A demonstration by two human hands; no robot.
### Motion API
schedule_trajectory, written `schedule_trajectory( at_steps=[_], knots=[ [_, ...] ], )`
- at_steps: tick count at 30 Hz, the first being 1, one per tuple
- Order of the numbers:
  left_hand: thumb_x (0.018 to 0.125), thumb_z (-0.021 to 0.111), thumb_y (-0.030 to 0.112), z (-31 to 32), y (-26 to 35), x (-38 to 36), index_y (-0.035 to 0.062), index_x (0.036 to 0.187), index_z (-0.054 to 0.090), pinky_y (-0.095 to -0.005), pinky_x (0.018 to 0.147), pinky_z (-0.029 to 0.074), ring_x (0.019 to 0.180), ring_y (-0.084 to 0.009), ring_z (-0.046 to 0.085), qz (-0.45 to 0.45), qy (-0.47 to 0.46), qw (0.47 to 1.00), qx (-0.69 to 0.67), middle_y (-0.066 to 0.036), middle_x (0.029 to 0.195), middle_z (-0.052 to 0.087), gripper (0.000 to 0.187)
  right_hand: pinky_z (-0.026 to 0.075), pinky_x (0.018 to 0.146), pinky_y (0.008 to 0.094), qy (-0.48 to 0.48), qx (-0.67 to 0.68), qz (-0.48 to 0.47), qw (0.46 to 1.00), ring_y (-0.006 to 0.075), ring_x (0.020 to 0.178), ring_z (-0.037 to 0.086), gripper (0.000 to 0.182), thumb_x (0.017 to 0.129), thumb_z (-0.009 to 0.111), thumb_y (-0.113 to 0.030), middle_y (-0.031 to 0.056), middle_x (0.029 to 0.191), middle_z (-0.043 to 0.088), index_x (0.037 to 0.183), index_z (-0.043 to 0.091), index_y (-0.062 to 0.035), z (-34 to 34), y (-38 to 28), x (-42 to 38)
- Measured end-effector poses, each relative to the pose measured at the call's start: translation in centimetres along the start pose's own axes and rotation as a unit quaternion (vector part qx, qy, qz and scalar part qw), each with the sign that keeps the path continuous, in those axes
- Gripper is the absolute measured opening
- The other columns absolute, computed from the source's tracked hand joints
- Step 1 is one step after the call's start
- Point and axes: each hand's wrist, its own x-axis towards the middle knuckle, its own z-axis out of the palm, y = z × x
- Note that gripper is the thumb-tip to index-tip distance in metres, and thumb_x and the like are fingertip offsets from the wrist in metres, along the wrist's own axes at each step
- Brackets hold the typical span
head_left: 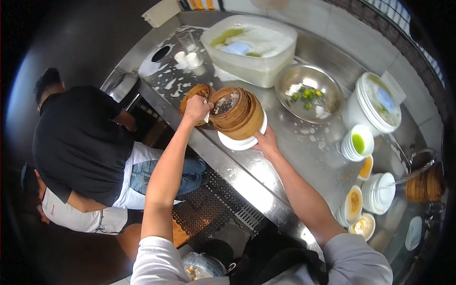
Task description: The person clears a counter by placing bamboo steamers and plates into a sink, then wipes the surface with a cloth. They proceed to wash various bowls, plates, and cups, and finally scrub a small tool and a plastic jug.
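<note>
A stack of bamboo steamer baskets (240, 116) stands tilted on a white plate (237, 142) on the wet steel counter (304, 156). My left hand (197, 108) grips the rim of the top basket, with a scrap of white paper by my fingers. Behind that hand another bamboo basket (194, 92) lies on the counter. My right hand (267, 141) holds the plate's near edge, under the stack.
A white tub of foamy water (251, 47) and a metal bowl with green bits (308, 92) stand behind the stack. To the right are stacked white plates (377, 102), small sauce dishes (358, 142) and more bamboo baskets (425, 185). A person in a black shirt (78, 142) crouches at the left.
</note>
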Motion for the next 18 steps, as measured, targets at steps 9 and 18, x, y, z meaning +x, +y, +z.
schedule_trajectory(
  at_steps=[9,18],
  knots=[
    [0.075,0.068,0.018,7.5,12.8,-11.7,-0.0041,0.078,0.069,-0.0454,0.076,0.051,0.079,-0.0425,0.064,0.131,-0.064,0.989,-0.001,-0.029,0.074,0.062,0.022,0.049,0.078,0.0326,0.171,-0.034,0.016,0.985,0.0202,0.092,0.059,0.033,0.082,0.055,-0.006,0.0150,0.103,0.060,0.112,0.049,0.0059,-18.6,-1.4,-17.3],
    [0.076,0.068,0.020,14.3,20.2,-20.0,-0.0040,0.088,0.070,-0.0458,0.074,0.051,0.075,-0.0426,0.064,0.180,-0.073,0.981,-0.003,-0.028,0.071,0.063,0.027,0.049,0.090,0.0328,0.356,0.090,0.015,0.930,0.0232,0.104,0.060,0.055,0.082,0.049,0.000,0.0191,0.118,0.057,0.135,0.036,0.0055,-34.8,-3.1,-34.8]
  ],
)
